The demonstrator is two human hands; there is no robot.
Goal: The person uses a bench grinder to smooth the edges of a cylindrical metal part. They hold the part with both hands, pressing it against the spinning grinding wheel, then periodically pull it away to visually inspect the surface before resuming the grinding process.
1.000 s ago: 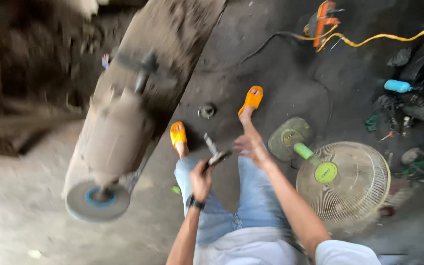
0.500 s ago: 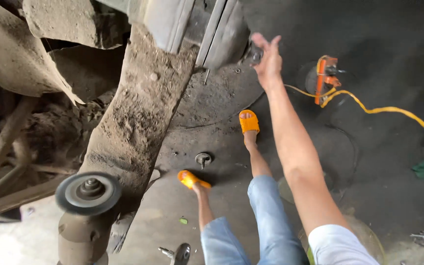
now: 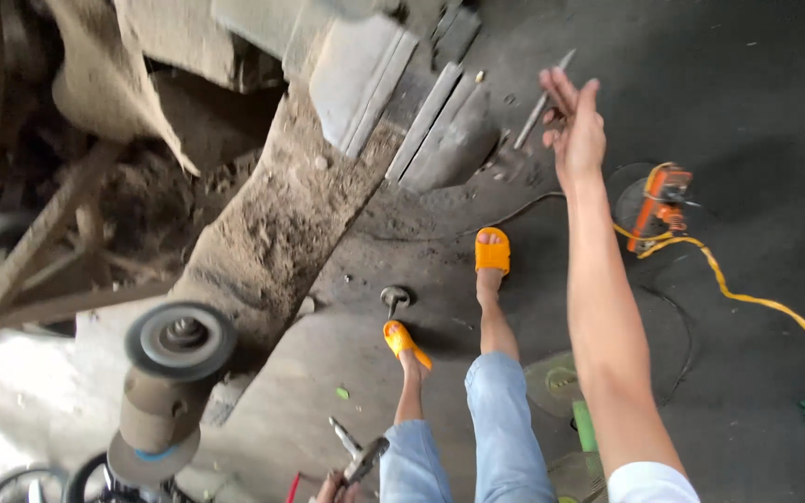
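My right hand [image 3: 575, 126] is stretched far forward with its fingers spread and nothing in it. It hovers beside a thin metal rod [image 3: 538, 107] lying on the dark floor. At the bottom edge, only the fingertips of my left hand [image 3: 333, 487] show, closed on a pair of pliers [image 3: 358, 456] with the jaws pointing up. My legs in blue jeans reach forward, with orange sandals [image 3: 492, 250] on both feet.
A dusty bench grinder [image 3: 174, 373] with round wheels stands at the lower left beside a dirt-covered beam [image 3: 281, 224]. Grey planks [image 3: 440, 112] lie ahead. An orange power tool [image 3: 661, 197] with a yellow cable [image 3: 747, 298] is on the right. A small round metal part [image 3: 395, 298] lies by my left foot.
My right arm has stretched forward from my lap and now reaches beside the rod. My left hand with the pliers has dropped to the bottom edge as the view tilted up.
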